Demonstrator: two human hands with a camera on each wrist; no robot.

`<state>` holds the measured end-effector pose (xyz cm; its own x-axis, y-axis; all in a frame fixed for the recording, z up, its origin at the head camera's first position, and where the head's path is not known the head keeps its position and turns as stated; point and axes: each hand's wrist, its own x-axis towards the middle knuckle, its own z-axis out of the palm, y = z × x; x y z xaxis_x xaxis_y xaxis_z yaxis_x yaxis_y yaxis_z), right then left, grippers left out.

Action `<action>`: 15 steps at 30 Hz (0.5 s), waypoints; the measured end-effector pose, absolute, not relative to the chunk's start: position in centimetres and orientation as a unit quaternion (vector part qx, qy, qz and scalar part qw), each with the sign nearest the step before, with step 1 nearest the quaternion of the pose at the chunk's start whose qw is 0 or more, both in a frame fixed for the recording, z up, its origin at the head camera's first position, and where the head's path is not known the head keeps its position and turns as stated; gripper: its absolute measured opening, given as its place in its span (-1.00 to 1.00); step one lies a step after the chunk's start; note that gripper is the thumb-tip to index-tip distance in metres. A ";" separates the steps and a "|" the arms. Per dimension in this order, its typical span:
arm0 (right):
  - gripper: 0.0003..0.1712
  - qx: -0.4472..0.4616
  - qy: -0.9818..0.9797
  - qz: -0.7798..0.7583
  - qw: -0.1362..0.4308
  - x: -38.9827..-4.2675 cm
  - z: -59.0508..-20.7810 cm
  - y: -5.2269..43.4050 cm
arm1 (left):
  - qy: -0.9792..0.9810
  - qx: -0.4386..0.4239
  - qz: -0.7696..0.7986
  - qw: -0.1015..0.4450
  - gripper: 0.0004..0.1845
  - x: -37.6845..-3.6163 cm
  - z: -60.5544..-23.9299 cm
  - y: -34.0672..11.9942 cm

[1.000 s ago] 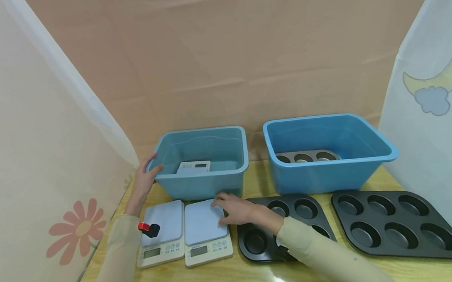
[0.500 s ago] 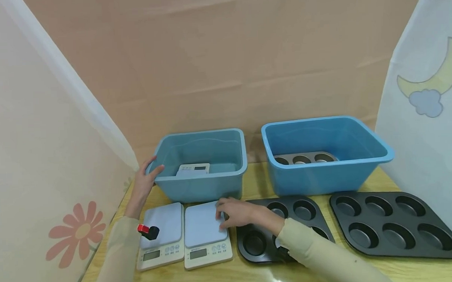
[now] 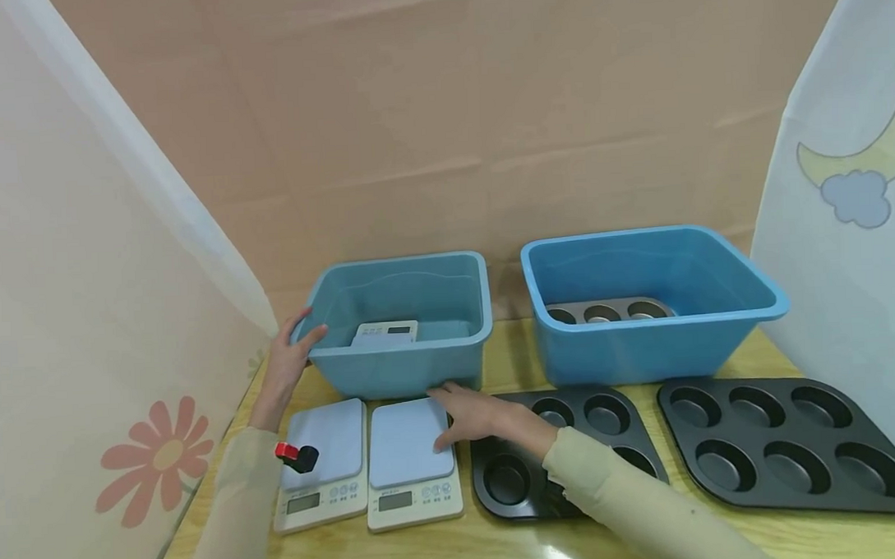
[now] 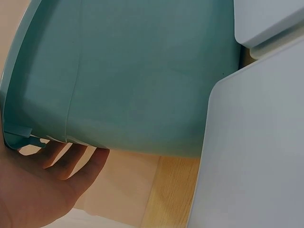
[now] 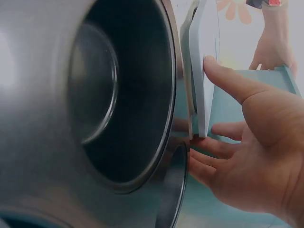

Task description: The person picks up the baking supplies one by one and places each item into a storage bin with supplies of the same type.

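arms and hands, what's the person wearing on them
Both arms are in long, loose pale beige sleeves that end at the wrists. The left hand and right hand are bare, with no gloves or rings visible. A small black and red device sits on the left sleeve.

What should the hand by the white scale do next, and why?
Probably curl the fingers and thumb round the scale's edge and lift it. The right hand rests at the right edge of the near scale, thumb on its platform, fingers straight, not yet gripping. The left hand holds the small blue bin, where another scale already lies.
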<state>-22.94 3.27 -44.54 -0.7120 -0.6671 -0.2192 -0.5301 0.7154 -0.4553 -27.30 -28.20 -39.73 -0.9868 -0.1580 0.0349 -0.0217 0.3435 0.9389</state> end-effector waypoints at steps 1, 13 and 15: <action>0.04 -0.327 0.907 -0.186 0.189 -23.0 -44.6 3.3 | -0.818 0.055 -0.570 0.060 -0.17 -27.3 -39.7 -28.2; -0.02 -0.327 0.910 -0.189 0.172 -22.8 -44.5 3.8 | -0.818 0.059 -0.569 0.061 -0.18 -27.2 -39.6 -28.1; -0.04 -0.335 0.905 -0.193 0.177 -22.7 -44.4 3.7 | -0.816 0.055 -0.572 0.064 -0.19 -27.0 -39.6 -28.4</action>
